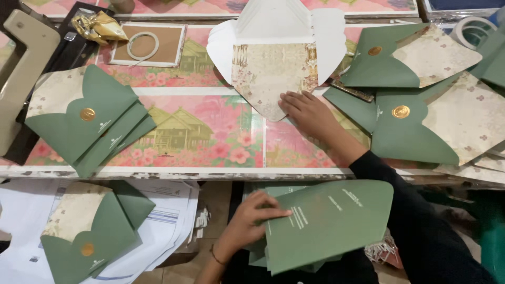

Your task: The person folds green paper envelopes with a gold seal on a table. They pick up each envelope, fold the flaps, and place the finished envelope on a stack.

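Note:
My left hand point(247, 221) grips the left edge of a green card point(329, 221) on top of a stack of green cards in my lap, below the table edge. My right hand point(307, 113) rests flat on the lower corner of an open envelope point(273, 71) lying face down on the table, white flaps spread, floral cream lining showing. Finished green envelopes with gold seals lie in a pile at the left point(87, 123) and another at the right point(415, 121).
A roll of tape point(143, 46) sits on a brown board at the back. A beige tool point(21, 58) stands at far left. More green envelopes point(92, 231) and white papers point(158, 221) lie below the table. Another tape roll point(473, 29) is at the back right.

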